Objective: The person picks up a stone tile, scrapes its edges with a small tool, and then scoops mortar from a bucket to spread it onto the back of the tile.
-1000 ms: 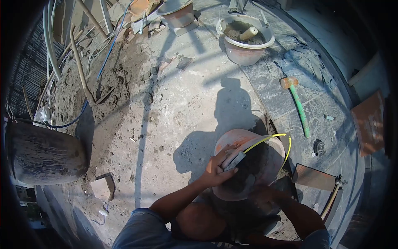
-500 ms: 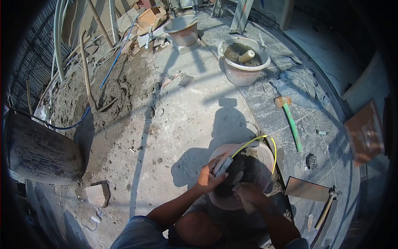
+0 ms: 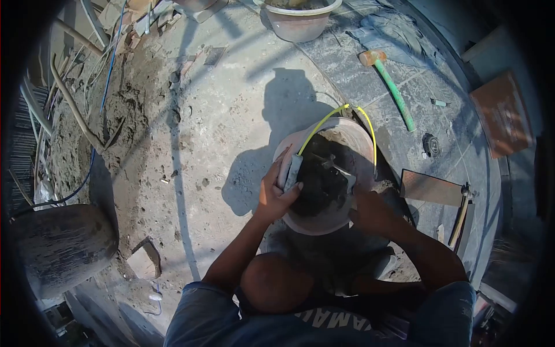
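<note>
A round bucket (image 3: 317,226) with grey wet mortar (image 3: 324,173) inside stands before me on the ground. Its yellow handle (image 3: 324,122) arcs over the far side. My left hand (image 3: 277,194) grips the bucket's left rim, next to the grey sleeve (image 3: 292,171) on the handle. At the right inside of the bucket is my right hand (image 3: 370,211), closed on a trowel, whose metal blade (image 3: 342,169) reaches over the mortar. The trowel's handle is mostly hidden by the fingers.
A mallet with a green handle (image 3: 395,95) lies on dark tiles to the right, near a brown tile (image 3: 430,187) and a hammer (image 3: 461,217). Another mortar tub (image 3: 298,26) stands at the top. A dark barrel (image 3: 63,243) and a hoe (image 3: 72,110) are at the left.
The view has tilted down, so surroundings appear higher. My right hand has moved to the bucket's right side, and the trowel blade now points up-left. My left hand stays on the rim.
</note>
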A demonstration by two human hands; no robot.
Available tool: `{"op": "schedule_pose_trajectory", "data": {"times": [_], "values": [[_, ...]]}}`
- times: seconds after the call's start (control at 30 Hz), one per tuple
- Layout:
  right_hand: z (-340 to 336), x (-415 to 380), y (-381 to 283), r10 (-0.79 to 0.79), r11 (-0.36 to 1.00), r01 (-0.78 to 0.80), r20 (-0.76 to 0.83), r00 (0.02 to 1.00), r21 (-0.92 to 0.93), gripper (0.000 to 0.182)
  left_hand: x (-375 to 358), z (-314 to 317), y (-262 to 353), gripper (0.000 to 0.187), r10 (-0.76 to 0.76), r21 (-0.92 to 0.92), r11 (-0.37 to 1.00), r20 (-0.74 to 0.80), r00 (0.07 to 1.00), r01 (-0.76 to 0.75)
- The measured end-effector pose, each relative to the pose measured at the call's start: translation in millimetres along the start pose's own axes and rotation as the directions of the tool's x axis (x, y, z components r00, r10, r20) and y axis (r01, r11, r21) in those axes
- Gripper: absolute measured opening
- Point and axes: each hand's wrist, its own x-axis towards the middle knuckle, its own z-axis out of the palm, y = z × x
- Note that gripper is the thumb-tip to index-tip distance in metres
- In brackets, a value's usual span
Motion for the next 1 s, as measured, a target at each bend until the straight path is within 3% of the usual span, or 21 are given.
{"op": "schedule_pose_trajectory", "data": {"times": [0.03,0.1,0.13,0.2,0.23,0.27,0.33,0.4,0.43,0.5,0.53,0.6,0.63,0.7,0.73,0.77,0.8,0.83,0.9,0.97,1.0], "values": [[-13.5,3.1,-2.8,0.102,0.993,-0.1,0.02,0.995,-0.054,0.029,1.8,-1.2,-2.8,0.07,0.055,0.062,0.997,0.015,0.998,-0.055],[-4.2,27.0,18.6,-0.048,0.984,0.051,0.022,0.999,-0.171,0.034,0.7,0.7,-0.8,0.07,0.102,0.123,0.986,0.053,0.993,-0.108],[33.5,44.1,38.6,-0.06,0.987,0.07,0.074,0.995,-0.147,0.033,-2.0,2.4,0.9,0.07,0.135,0.148,0.978,0.067,0.989,-0.143],[73.8,47.2,37.6,-0.148,0.976,0.17,0.154,0.977,-0.136,0.032,0.2,-2.2,7.4,0.066,0.013,0.15,0.989,0.019,1.0,-0.016],[81.8,34.9,26.0,-0.22,0.959,0.248,0.192,0.957,-0.137,0.032,2.9,-7.9,-6.2,0.061,0.029,0.111,0.994,-0.032,0.999,-0.026],[75.8,27.8,24.3,-0.21,0.964,0.236,0.19,0.959,-0.126,0.032,1.2,-6.8,-6.4,0.061,0.016,-0.02,1.0,-0.074,0.997,-0.018],[49.3,19.8,20.1,-0.145,0.966,0.201,0.304,0.942,-0.164,0.02,-5.9,-5.9,-1.2,0.062,0.004,-0.117,0.993,-0.071,0.997,-0.013],[-7.0,15.1,4.7,0.048,0.976,0.057,0.465,0.884,-0.21,0.037,-6.0,-5.7,1.4,0.061,0.013,-0.107,0.994,-0.058,0.998,-0.019],[-15.9,25.6,13.1,0.05,0.976,0.057,0.472,0.88,-0.21,0.037,-8.7,-5.1,0.9,0.061,0.017,-0.1,0.995,-0.058,0.998,-0.023],[-24.4,34.8,29.2,0.032,0.997,-0.054,0.373,0.927,0.049,0.041,-14.8,-1.9,-0.1,0.061,0.016,-0.004,1.0,-0.016,1.0,-0.016],[3.8,42.5,41.4,0.038,0.997,-0.06,0.368,0.929,0.047,0.041,-12.7,1.6,0.5,0.06,0.036,0.09,0.995,0.032,0.999,-0.039],[82.3,64.8,69.2,-0.19,0.94,0.217,0.125,0.974,-0.265,0.034,-3.0,6.2,4.3,0.06,0.044,0.065,0.997,0.033,0.999,-0.046],[82.3,53.0,63.7,-0.19,0.937,0.217,0.124,0.974,-0.273,0.034,-0.4,7.4,5.6,0.06,0.034,0.045,0.998,0.021,0.999,-0.035],[68.7,24.2,40.6,-0.137,0.983,0.16,0.236,0.962,-0.085,0.023,0.8,2.1,5.2,0.058,0.038,0.048,0.998,0.022,0.999,-0.039],[46.1,14.2,31.1,-0.136,0.984,0.159,0.234,0.963,-0.083,0.023,1.2,0.8,4.6,0.058,0.038,0.049,0.998,0.024,0.999,-0.039],[16.1,4.5,24.8,0.08,0.954,-0.169,0.336,0.938,0.246,0.022,2.9,-0.1,3.9,0.058,0.07,0.101,0.992,0.035,0.997,-0.073],[-3.4,2.0,27.1,0.231,0.722,-0.489,0.495,0.838,0.49,0.021,4.0,-0.3,3.3,0.058,0.1,0.151,0.983,0.043,0.994,-0.106],[-6.3,10.2,43.2,0.231,0.726,-0.487,0.495,0.838,0.486,0.021,5.2,2.3,5.5,0.058,0.103,0.149,0.983,0.038,0.994,-0.107],[-4.9,27.8,78.0,0.189,0.569,-0.44,0.41,0.892,0.695,0.019,8.2,11.3,13.7,0.065,-0.014,0.032,0.999,0.021,1.0,0.013],[-24.3,51.9,47.4,0.241,0.599,-0.476,0.422,0.874,0.644,0.018,15.9,10.4,15.2,0.065,0.037,0.045,0.998,0.112,0.993,-0.042],[-33.1,67.2,31.9,0.153,0.771,-0.354,0.386,0.91,0.529,0.017,16.5,9.1,16.1,0.065,0.067,0.061,0.995,0.191,0.979,-0.08]]}}
